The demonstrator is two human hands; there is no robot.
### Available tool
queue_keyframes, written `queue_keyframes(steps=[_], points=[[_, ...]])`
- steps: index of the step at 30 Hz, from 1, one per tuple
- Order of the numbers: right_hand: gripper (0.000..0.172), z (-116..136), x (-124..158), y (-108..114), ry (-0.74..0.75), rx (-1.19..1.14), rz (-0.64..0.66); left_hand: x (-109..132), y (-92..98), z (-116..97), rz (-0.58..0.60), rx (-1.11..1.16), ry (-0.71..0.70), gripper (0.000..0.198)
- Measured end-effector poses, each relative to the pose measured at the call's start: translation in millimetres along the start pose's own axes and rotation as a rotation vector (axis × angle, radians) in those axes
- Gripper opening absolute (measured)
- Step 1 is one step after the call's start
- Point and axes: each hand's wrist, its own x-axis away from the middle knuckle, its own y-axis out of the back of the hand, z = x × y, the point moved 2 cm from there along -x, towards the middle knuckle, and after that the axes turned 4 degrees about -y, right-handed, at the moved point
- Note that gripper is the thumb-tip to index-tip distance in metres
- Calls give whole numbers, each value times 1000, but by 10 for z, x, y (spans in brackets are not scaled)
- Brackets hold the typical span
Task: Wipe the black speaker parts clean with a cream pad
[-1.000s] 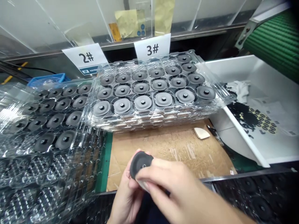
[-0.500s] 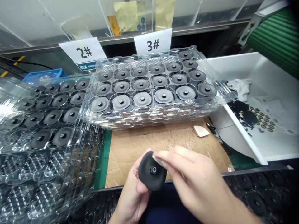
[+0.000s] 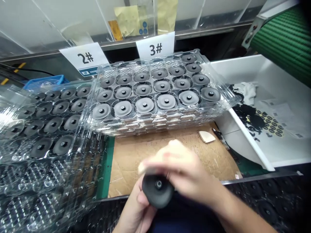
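My left hand (image 3: 137, 207) sits low at the centre and holds a black disc with a central stud (image 3: 157, 191), its stud facing up toward me. My right hand (image 3: 179, 168) is blurred by motion just above the disc, its fingertips near the disc's upper edge. The blur hides whether those fingers hold anything. Behind my hands lies a brown cardboard sheet (image 3: 175, 158), and a small pale pad (image 3: 206, 136) rests on it.
Stacked clear plastic trays (image 3: 155, 127) of grey discs stand ahead, beside another clear stack (image 3: 80, 152) at left. Labels 2# (image 3: 84, 55) and 3# (image 3: 155, 45) stand behind. A white bin (image 3: 245, 142) holding black pieces and papers is at right.
My right hand has swept up and left across the disc and is now blurred. The disc sits slightly lower, and the view has shifted a little.
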Motion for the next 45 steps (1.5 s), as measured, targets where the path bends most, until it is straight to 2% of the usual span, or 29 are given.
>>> queue_keyframes(steps=[2,4,6,8,11,13,16,20,23,28,30,34,35,36,37,39,41,42,45], points=[[22,-349,56,82,-330,-21,-74,-29,-16,1,-12,37,0,58],[21,-666,194,79,-499,7,-58,-47,-18,-3,-42,87,5,56],[21,-895,400,-34,-527,53,-4,-59,-9,-7,-76,121,-3,56],[27,-1033,649,-210,-560,136,-26,-73,6,-9,-116,143,-27,54],[40,-1102,982,-470,-597,266,-104,-106,33,-1,-181,171,-48,47],[41,-1120,1098,-583,-594,319,-122,-132,51,10,-219,190,-45,43],[41,-1190,1071,-615,-570,372,-148,-160,66,30,-266,220,-42,43],[33,-1277,831,-508,-536,376,-211,-153,57,48,-252,250,-77,44],[29,-1220,725,-512,-491,296,-204,-122,62,50,-224,254,-98,42],[23,-1046,763,-663,-427,154,-140,-73,99,36,-242,214,-145,39],[20,-939,714,-606,-422,113,-139,-68,87,34,-244,181,-153,40],[26,-446,455,-272,-409,53,-235,-75,11,48,-244,88,-167,50],[29,-279,385,-196,-379,37,-272,-75,-10,54,-240,63,-162,52],[30,-99,320,-140,-251,9,-293,-74,-27,60,-234,41,-144,53],[29,59,266,-112,-146,9,-262,-70,-41,63,-231,25,-125,51],[26,263,189,-116,-56,2,-127,-60,-55,58,-241,10,-97,45],[23,320,133,-161,-89,19,22,-50,-65,38,-269,0,-115,43],[23,315,111,-183,-110,43,41,-46,-75,26,-276,-11,-132,44],[27,286,93,-228,-72,145,-140,-33,-112,-16,-266,-46,-151,39]])
